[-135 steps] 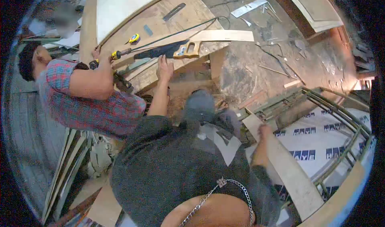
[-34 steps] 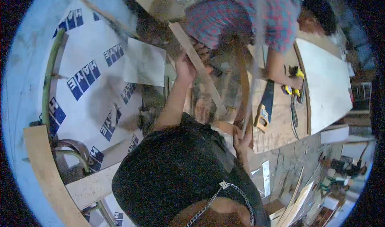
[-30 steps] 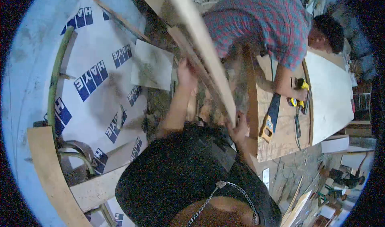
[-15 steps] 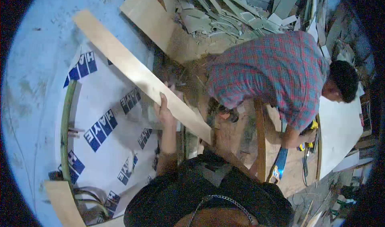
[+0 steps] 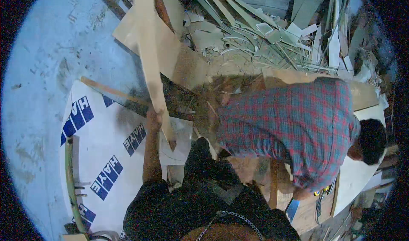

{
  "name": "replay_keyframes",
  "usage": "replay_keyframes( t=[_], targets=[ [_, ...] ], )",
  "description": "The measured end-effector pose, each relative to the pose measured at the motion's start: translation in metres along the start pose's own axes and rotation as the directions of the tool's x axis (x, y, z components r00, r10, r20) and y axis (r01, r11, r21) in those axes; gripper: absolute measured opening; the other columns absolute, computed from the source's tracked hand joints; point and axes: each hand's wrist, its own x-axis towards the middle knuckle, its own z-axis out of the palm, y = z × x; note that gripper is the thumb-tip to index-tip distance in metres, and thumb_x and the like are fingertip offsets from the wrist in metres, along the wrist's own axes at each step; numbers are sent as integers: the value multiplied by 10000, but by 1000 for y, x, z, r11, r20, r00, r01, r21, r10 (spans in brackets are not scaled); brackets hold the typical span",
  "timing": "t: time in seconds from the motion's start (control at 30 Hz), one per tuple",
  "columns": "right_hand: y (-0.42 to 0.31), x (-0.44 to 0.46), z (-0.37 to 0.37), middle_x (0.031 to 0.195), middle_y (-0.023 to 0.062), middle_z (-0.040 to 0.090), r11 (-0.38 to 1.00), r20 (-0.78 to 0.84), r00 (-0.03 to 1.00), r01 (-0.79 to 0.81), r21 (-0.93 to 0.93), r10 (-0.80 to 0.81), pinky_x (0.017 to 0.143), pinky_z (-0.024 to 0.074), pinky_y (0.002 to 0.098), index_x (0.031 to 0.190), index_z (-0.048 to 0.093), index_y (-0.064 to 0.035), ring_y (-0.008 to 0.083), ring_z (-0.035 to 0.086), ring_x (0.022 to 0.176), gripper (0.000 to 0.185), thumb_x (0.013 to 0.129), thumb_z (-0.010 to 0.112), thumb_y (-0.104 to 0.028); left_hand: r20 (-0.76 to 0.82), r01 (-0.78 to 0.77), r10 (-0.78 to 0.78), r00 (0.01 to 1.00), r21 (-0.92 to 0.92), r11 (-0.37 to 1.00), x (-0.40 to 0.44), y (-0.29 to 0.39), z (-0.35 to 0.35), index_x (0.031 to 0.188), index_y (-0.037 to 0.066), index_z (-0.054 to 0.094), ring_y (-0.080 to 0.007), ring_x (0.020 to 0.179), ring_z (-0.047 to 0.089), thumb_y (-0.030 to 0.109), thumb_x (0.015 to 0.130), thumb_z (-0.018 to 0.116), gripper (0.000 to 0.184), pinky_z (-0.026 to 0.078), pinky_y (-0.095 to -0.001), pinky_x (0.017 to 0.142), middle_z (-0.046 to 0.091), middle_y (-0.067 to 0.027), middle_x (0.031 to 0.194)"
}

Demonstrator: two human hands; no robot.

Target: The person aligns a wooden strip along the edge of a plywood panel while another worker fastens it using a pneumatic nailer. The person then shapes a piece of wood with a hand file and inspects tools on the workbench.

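My left hand [image 5: 154, 118] is closed around the edge of a long, pale wooden board [image 5: 149, 53], near its lower end. The board stands out steeply away from me, its far end reaching the top of the view. Its near end hangs just in front of my dark trousers. I cannot see my right hand; only the dark sleeve on that side shows.
To my right a co-worker in a plaid shirt [image 5: 281, 126] bends over a wooden workbench, beside a blue-bladed handsaw [image 5: 292, 209]. Left lies a white printed sheet [image 5: 106, 155] with a green pole [image 5: 71, 177]. Offcuts [image 5: 251, 36] pile up at the back.
The board has swung from a diagonal to a steeper position, its far end moving right. My left hand has moved left with it. The co-worker appears lower in the view.
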Motion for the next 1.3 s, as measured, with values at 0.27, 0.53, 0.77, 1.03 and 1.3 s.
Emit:
replay_keyframes(
  t=[0.27, 0.53, 0.77, 1.03, 1.3],
  targets=[
    [-4, -70, -32, 959, 160, 584, 873, -239, 873, -328, 360, 426, 690, 480, 369, 1086, 538, -37, 213, 566, 797, 338, 868, 566, -293, 358, 747, -724, 589, -584, 319, 4, -109, 126, 1104, -21, 522, -226, 938, 581, 246, 878, 578, 355, 491, -302, 738, 585, -155, 1056],
    [-100, -75, 20, 923, 159, 600, 699, -321, 678, -399, 594, 661, 675, 484, 365, 1058, 553, -26, 215, 578, 749, 343, 865, 567, -309, 537, 680, -456, 710, -693, 242, 170, -248, 257, 1114, 9, 504, -175, 902, 565, 168, 912, 527, 259, 499, -302, 758, 564, -100, 1038],
    [-158, -110, 132, 891, 158, 613, 549, -315, 514, -404, 732, 798, 662, 487, 361, 1034, 567, -16, 216, 589, 707, 351, 863, 567, -322, 40, 301, -311, 950, -392, 869, 511, -230, 205, 1098, 10, 512, -183, 888, 570, 180, 904, 532, 258, 494, -310, 753, 571, -106, 1010],
    [-227, -171, 283, 854, 157, 629, 314, -186, 339, -376, 872, 922, 647, 491, 357, 1006, 582, -4, 218, 602, 658, 364, 860, 567, -337, -47, -200, 197, 979, -73, 977, 519, -114, 308, 1080, 12, 521, -191, 872, 575, 193, 896, 538, 259, 489, -320, 747, 579, -112, 979],
    [-232, -209, 357, 804, 129, 644, 178, -154, 174, -135, 975, 973, 498, 492, 347, 1070, 565, 1, 192, 615, 588, 395, 830, 636, -305, 855, -464, 103, 508, 171, 869, 107, -150, 265, 1062, 15, 530, -200, 857, 580, 206, 887, 544, 260, 484, -329, 741, 588, -119, 948]
  ],
)
